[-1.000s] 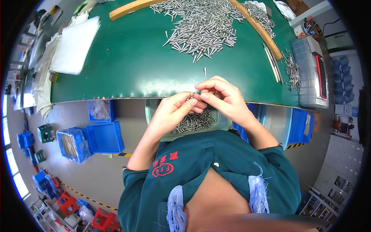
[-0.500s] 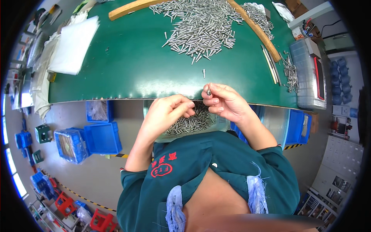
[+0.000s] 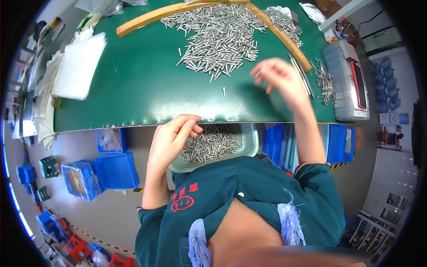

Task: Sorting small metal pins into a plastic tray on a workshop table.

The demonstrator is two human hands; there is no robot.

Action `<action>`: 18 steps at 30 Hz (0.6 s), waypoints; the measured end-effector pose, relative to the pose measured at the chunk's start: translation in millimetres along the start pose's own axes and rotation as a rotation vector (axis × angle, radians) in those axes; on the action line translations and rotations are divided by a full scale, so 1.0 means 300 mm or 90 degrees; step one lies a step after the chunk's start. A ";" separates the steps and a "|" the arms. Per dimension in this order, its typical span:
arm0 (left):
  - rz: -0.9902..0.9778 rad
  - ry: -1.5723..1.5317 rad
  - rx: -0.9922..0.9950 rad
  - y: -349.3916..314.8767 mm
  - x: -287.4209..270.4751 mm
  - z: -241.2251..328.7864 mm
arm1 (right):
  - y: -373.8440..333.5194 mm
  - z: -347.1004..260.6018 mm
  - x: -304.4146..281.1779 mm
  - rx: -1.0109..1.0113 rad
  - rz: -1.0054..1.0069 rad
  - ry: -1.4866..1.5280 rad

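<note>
My left hand (image 3: 175, 135) is at the table's front edge, over the left side of a pale green basket (image 3: 252, 141). Its fingers are curled together; anything between them is hidden. Small silver metal pins (image 3: 211, 146) fill the basket. Raised above the green table, my right hand (image 3: 280, 80) is smeared by motion, with what looks like one metal pin (image 3: 257, 75) pinched at its fingertips. A large heap of similar pins (image 3: 222, 42) lies farther back. One single pin (image 3: 224, 92) rests by itself between the heap and the front edge.
Wooden strips (image 3: 284, 40) border the heap. On the right are thin rods (image 3: 302, 76), a smaller group of metal pieces (image 3: 324, 82) and a clear plastic box (image 3: 344, 84). White sheets (image 3: 82, 66) lie at left. Blue bins (image 3: 118, 171) stand below the table.
My right hand has moved away from the basket, forward and right over the table. My left hand has shifted slightly left and down in view. The whole view has shifted slightly.
</note>
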State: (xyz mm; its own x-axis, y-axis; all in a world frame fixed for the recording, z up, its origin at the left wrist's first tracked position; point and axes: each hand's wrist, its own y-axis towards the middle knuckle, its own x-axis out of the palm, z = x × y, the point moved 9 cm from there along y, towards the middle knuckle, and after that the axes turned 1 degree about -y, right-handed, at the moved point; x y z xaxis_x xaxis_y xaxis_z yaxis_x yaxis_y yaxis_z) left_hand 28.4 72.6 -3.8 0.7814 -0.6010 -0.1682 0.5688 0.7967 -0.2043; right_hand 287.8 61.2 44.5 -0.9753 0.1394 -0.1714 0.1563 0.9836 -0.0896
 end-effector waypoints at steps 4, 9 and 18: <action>0.041 -0.026 0.024 -0.021 -0.039 -0.022 | 0.178 0.036 -0.471 -0.065 0.280 -0.259; 0.077 -0.057 0.010 -0.050 -0.085 -0.053 | 0.252 0.097 -0.709 -0.028 0.389 -0.311; 0.097 -0.058 0.054 -0.028 -0.086 -0.020 | 0.364 0.058 -0.808 -0.071 0.418 -0.317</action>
State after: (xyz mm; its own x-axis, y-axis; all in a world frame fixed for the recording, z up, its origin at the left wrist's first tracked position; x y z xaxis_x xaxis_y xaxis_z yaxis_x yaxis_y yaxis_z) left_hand 1.9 81.1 -3.5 0.8781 -0.4675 -0.1015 0.4585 0.8830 -0.1003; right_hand 544.0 132.7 59.1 -0.5035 0.6480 -0.5715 0.6279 0.7288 0.2731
